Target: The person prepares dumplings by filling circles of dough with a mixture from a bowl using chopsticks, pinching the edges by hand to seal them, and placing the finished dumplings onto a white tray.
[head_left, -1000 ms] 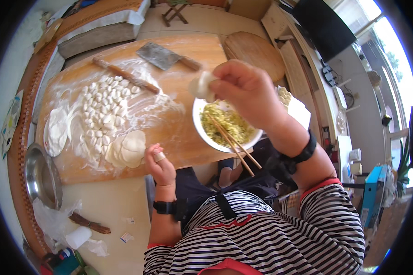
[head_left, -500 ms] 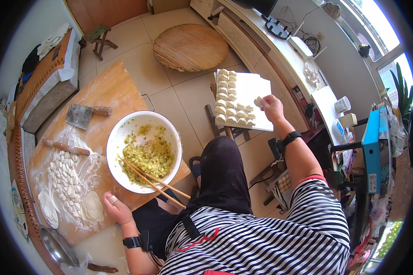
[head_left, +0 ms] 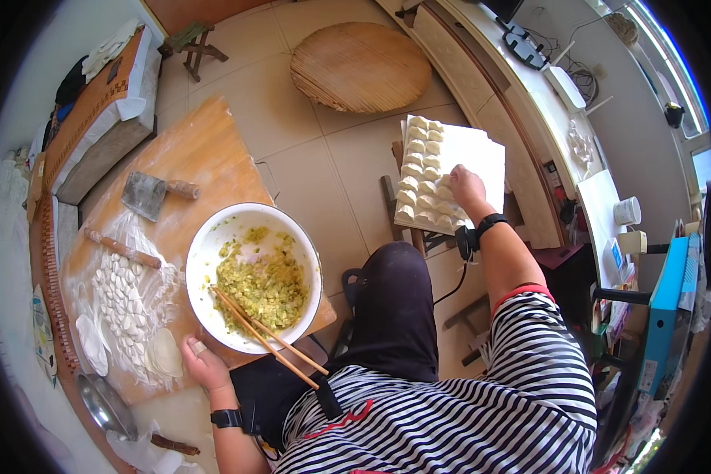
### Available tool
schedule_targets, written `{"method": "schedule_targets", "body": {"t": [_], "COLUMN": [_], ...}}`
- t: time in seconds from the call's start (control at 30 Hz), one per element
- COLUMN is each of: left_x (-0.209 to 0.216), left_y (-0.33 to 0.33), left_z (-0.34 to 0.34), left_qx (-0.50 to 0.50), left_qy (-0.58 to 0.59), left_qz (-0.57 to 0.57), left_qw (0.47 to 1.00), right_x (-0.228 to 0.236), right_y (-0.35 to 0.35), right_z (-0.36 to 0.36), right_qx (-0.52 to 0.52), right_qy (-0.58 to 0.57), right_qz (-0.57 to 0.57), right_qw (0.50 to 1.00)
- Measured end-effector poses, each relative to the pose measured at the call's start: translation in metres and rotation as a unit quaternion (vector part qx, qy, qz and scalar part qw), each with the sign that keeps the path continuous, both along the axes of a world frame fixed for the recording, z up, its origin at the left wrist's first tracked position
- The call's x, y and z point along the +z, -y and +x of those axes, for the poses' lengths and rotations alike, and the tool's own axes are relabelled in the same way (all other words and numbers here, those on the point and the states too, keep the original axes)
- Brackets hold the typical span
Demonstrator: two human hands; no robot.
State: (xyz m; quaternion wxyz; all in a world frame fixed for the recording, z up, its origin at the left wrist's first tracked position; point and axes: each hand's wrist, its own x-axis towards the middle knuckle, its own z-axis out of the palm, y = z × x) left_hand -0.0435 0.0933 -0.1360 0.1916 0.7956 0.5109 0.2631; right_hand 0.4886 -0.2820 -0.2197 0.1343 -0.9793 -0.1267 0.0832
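Note:
At the right, my right hand (head_left: pixel 468 188) is lowered over a white board (head_left: pixel 483 162) with rows of pale, folded dumplings (head_left: pixel 415 158). Its fingers are pinched together at a dumpling (head_left: pixel 445 181) at the end of a row, and they partly hide it. My left hand (head_left: pixel 204 363) rests at the near edge of the floured wooden board (head_left: pixel 213 150), just below the white bowl (head_left: pixel 195 294), fingers apart and holding nothing. Chopped yellow-green filling (head_left: pixel 261 280) lies in the bowl. Two wooden chopsticks (head_left: pixel 272 336) lean over its near rim.
Left of the bowl are small dough pieces (head_left: pixel 122 304), flat wrappers (head_left: pixel 164 353), a rolling pin (head_left: pixel 124 248) and a cleaver (head_left: pixel 144 196). A metal bowl (head_left: pixel 107 404) stands near the board's lower-left corner. Beyond lies a round wooden mat (head_left: pixel 361 67). Cluttered shelves line the right.
My right hand has moved from the right side of the white board down onto the dumpling rows with a dumpling. The view has shifted slightly; my left hand stays beside the bowl.

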Motion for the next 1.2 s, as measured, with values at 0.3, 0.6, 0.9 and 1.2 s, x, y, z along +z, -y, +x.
{"method": "schedule_targets", "body": {"t": [0.3, 0.6, 0.9, 1.2], "left_x": [0.011, 0.038, 0.042, 0.044], "left_y": [0.005, -0.034, -0.167, -0.168], "left_z": [0.014, -0.023, -0.045, -0.044], "left_qx": [-0.007, 0.012, 0.049, 0.017], "left_qy": [0.067, 0.057, -0.305, -0.293], "left_qz": [0.013, 0.129, -0.218, -0.195], "left_qw": [0.998, 0.99, 0.926, 0.936], "right_x": [-0.008, 0.2, 0.204, 0.196], "right_y": [0.0, -0.133, -0.154, -0.176], "right_z": [0.005, -0.227, -0.308, -0.32], "right_qx": [0.079, 0.492, 0.635, 0.669], "right_qy": [0.151, 0.183, 0.095, 0.101], "right_qz": [0.15, 0.242, 0.161, 0.253], "right_qw": [0.974, 0.816, 0.749, 0.692]}}
